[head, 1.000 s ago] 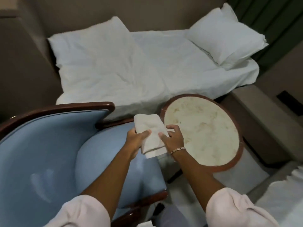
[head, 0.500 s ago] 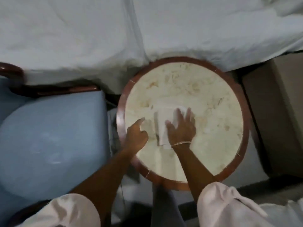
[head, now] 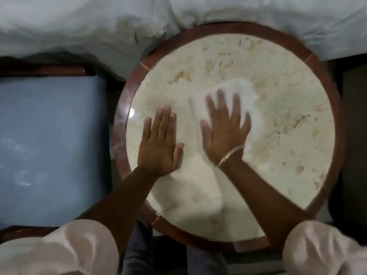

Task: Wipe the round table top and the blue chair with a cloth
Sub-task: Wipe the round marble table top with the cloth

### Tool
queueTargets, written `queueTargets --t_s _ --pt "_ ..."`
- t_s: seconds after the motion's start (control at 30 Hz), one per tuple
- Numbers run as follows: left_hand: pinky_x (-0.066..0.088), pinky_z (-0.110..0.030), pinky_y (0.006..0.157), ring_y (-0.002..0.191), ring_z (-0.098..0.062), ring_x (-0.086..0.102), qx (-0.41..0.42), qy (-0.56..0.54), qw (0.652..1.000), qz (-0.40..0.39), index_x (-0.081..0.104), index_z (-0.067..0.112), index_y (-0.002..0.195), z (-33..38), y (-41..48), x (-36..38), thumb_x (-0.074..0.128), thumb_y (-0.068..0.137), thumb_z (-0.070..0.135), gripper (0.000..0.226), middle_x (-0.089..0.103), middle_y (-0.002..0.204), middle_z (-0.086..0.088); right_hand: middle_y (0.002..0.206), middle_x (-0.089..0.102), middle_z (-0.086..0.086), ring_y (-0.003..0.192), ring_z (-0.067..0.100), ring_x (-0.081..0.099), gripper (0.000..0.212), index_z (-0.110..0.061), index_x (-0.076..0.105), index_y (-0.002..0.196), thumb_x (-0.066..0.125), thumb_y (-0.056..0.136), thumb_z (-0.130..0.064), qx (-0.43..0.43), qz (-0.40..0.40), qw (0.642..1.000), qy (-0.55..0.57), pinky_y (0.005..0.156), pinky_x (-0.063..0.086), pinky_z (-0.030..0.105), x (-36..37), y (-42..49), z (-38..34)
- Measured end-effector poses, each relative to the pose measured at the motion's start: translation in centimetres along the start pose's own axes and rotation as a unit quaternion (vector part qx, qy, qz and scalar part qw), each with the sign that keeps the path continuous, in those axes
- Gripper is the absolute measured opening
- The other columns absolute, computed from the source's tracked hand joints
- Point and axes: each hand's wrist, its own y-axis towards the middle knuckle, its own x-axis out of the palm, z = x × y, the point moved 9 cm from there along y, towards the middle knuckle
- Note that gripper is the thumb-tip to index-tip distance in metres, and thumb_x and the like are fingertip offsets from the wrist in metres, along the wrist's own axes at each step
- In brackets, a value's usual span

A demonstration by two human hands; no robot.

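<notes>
Pressing flat: right hand on cloth.

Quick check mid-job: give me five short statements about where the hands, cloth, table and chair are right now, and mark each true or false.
1. The right hand presses the white cloth flat on the round table top. True.
2. The left hand grips a corner of the cloth. False: it lies flat and open on the bare table top, apart from the cloth.
3. The blue chair stands to the left of the table. True.
4. The cloth lies on the chair seat. False: it is on the table, under the right hand's fingers.
5. The bracelet is on the left wrist. False: it is on the right wrist.
</notes>
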Motion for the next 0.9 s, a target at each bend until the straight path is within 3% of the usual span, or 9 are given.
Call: queueTargets --t_s 0.07,0.13,0.3,0.33,0.4,0.47,0.6,0.77,0.9 --pt "0.009 -0.055 0.131 0.161 -0.035 0.005 0.0 0.009 1.0 -0.001 0.014 0.0 0.161 0.1 -0.1 -0.2 0.024 0.099 0.05 0.08 0.012 0.172 -0.022 0.169 0.017 -0.004 0.157 0.028 0.011 0.061 -0.035 0.019 0.158 0.028 0.1 -0.05 -0.039 -0.053 0.998 0.003 0.118 0.02 0.062 -0.1 -6.9 0.4" --pt "0.01 -0.056 0.13 0.161 -0.036 0.007 0.003 0.01 1.0 0.004 0.015 0.0 0.161 0.3 0.1 -0.5 0.024 0.099 0.049 0.079 0.013 0.172 -0.023 0.169 0.014 0.0 0.156 0.031 0.009 0.063 -0.035 0.017 0.159 0.028 0.099 -0.051 0.026 -0.077 0.997 -0.004 0.118 0.019 0.064 -0.9 -8.4 5.9" --pt "0.008 -0.054 0.131 0.161 -0.035 0.004 0.002 0.025 0.999 0.027 0.012 0.001 0.162 -0.2 0.0 0.0 0.023 0.1 0.05 0.08 0.009 0.173 -0.022 0.171 0.005 -0.003 0.157 0.03 0.0 0.064 -0.035 0.009 0.159 0.019 0.099 -0.054 0.289 -0.001 0.956 0.044 0.12 0.009 0.064 -2.6 6.4 12.1" --pt "0.01 -0.055 0.13 0.161 -0.036 0.006 0.002 0.026 0.999 0.037 0.014 0.0 0.161 -0.2 0.0 -0.2 0.024 0.1 0.05 0.08 0.011 0.172 -0.022 0.171 0.005 -0.003 0.157 0.029 0.0 0.064 -0.035 0.008 0.159 0.019 0.1 -0.054 0.246 -0.002 0.969 0.037 0.121 0.008 0.063 -2.2 9.1 9.1" --pt "0.015 -0.056 0.129 0.16 -0.036 0.011 -0.001 0.025 0.999 0.048 0.018 0.0 0.161 -0.1 0.0 -0.6 0.031 0.099 0.048 0.08 0.015 0.172 -0.022 0.17 0.01 -0.001 0.157 0.03 0.006 0.062 -0.034 0.012 0.159 0.026 0.1 -0.05 0.036 -0.027 0.998 0.035 0.119 0.012 0.065 -0.9 9.6 1.0" --pt "0.019 -0.057 0.128 0.16 -0.037 0.015 -0.003 0.014 0.999 0.05 0.022 -0.001 0.16 0.0 -0.1 -0.9 0.042 0.096 0.046 0.082 0.017 0.171 -0.022 0.17 0.013 -0.003 0.157 0.028 0.009 0.062 -0.034 0.015 0.159 0.029 0.101 -0.05 -0.134 -0.05 0.99 -0.018 0.116 0.019 0.066 0.1 2.8 -2.7" --pt "0.02 -0.056 0.128 0.16 -0.035 0.016 -0.003 0.009 0.998 0.066 0.024 -0.001 0.159 0.0 -0.1 -1.3 0.047 0.095 0.045 0.083 0.021 0.17 -0.022 0.17 0.007 -0.004 0.157 0.03 0.007 0.063 -0.037 0.013 0.159 0.025 0.099 -0.052 -0.083 -0.102 0.991 -0.033 0.112 0.024 0.07 -0.6 -6.4 6.2" --pt "0.005 -0.049 0.131 0.161 -0.034 0.007 -0.006 0.017 0.998 0.056 0.013 0.001 0.162 -0.2 -0.1 -0.6 0.037 0.097 0.049 0.084 0.014 0.172 -0.021 0.17 0.011 -0.004 0.157 0.03 0.003 0.062 -0.037 0.016 0.157 0.021 0.099 -0.057 0.124 -0.028 0.99 0.062 0.112 0.02 0.074 -1.9 8.8 6.6" --pt "0.012 -0.049 0.131 0.16 -0.034 0.014 -0.01 -0.031 0.996 0.084 0.014 -0.002 0.16 -0.4 -0.4 -1.4 0.041 0.097 0.042 0.082 0.02 0.17 -0.023 0.169 0.014 -0.007 0.157 0.03 0.01 0.06 -0.038 0.015 0.158 0.029 0.101 -0.05 -0.067 -0.027 0.997 -0.001 0.113 0.017 0.07 0.3 7.9 -3.2"
